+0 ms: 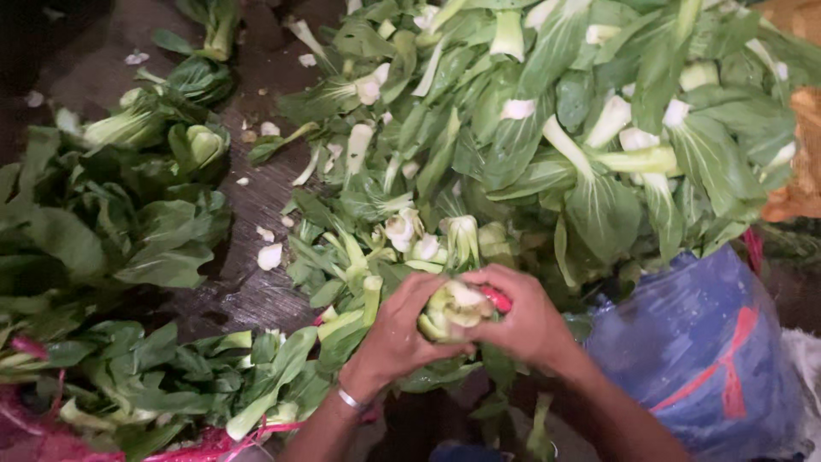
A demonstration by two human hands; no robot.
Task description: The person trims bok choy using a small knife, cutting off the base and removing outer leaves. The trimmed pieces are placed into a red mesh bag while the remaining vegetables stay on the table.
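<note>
Bok choy head (453, 308), held low centre between your two hands, cut stem end up toward the camera, pale green-white base showing. Judging by look: light, crisp stalks that snap if bent, leaves soft and easy to bruise, maybe damp so a bit slippery. Take hold at the thick stem base, not the leaves. Your left hand (402, 329) is curled around the near-left side of the head, fingers closed snug on the stalks, thumb up by the cut face; a thin bracelet (351, 399) sits on that wrist. Your right hand (526, 321) closes in from the right, fingers wrapped tight, touching the head and pinching something red (499, 299) against it; too hidden to tell whether it's a knife handle or a band. Both grips nearly fully closed, no gap visible. Just beyond the hands, more small bok choy heads (423, 239) lie touching one another, stem ends facing you. Behind them a big loose pile of bok choy leaves (581, 111) fills the top right. On the left, a separate heap of darker bok choy (111, 214) on the dark wet surface (248, 291), with white stem trimmings (269, 255) scattered between the piles. Blue plastic bag (701, 351) with a red stripe sits just right of your right forearm. Red netting (51, 428) at bottom left, orange mesh sack (804, 145) at the right edge.
</note>
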